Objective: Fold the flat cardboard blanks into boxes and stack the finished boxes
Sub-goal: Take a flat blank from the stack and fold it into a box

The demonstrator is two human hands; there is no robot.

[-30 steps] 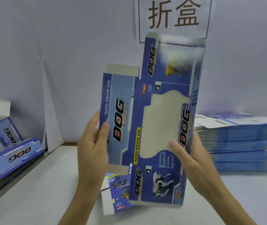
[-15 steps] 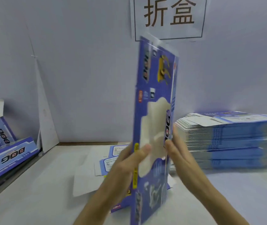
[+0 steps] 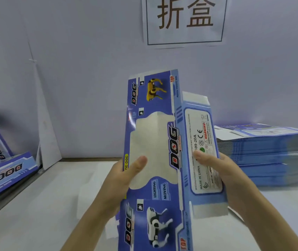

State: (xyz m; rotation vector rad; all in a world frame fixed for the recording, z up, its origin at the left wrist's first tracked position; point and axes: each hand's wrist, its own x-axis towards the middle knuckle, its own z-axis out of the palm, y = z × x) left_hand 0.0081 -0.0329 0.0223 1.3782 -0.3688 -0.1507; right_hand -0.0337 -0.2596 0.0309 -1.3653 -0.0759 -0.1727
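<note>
I hold a blue "DOG" cardboard blank [image 3: 155, 142] upright in front of me, its long axis vertical. It is bent along a crease: the window panel faces me on the left and the light-blue label panel angles off to the right. My left hand [image 3: 126, 176] grips the left edge, thumb pressed on the white window cut-out. My right hand [image 3: 215, 171] holds the label panel, thumb on its front and fingers behind. A tall stack of flat blanks [image 3: 267, 153] lies on the table to the right.
Folded blue boxes [image 3: 5, 173] lie in a pile at the far left, beside a leaning white board [image 3: 45, 127]. A loose blank [image 3: 94, 185] lies flat on the white table under my hands. A paper sign [image 3: 184, 20] hangs on the wall.
The blank has turned about its long axis from edge-on to showing the window panel and the label panel. My right hand moved out to the right onto the label panel.
</note>
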